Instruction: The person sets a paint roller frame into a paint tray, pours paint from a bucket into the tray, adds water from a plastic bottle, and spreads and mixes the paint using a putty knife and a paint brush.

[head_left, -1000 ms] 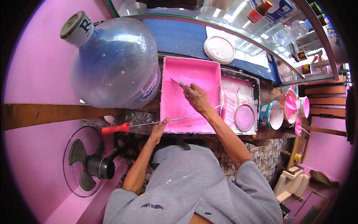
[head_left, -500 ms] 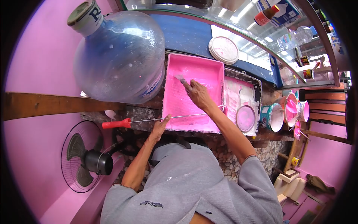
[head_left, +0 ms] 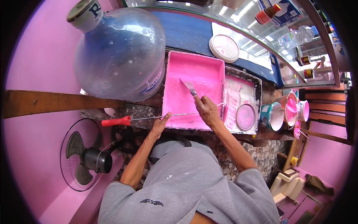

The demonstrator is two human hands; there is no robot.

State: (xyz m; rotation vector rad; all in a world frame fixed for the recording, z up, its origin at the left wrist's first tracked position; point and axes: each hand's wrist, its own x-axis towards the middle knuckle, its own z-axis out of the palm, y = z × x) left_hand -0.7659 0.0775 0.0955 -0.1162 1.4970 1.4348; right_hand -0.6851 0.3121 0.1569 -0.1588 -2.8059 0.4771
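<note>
My right hand [head_left: 207, 109] is closed round the handle of a putty knife [head_left: 189, 86], whose blade lies over the pink-coated paint tray [head_left: 195, 64]. At the tray's near left corner my left hand [head_left: 160, 125] grips the rim, thumb on top. A paint roller with a red handle [head_left: 116, 121] lies across the tray's near side; its thin metal rod passes by my left thumb, and its roller end is beyond my right wrist. Wet-looking pink paint with scrape marks coats the tray's inside.
A large water jug [head_left: 121, 54] stands at left, above a fan [head_left: 84, 158]. Right of the tray are a black-rimmed tray [head_left: 258, 98] with a round lid [head_left: 245, 117], and paint buckets [head_left: 275, 116]. White lids [head_left: 224, 47] lie beyond, near a glass cabinet [head_left: 246, 31].
My right hand has drawn the putty knife back toward me and rightward, and its blade now points up and left. My left hand stays at the tray's corner.
</note>
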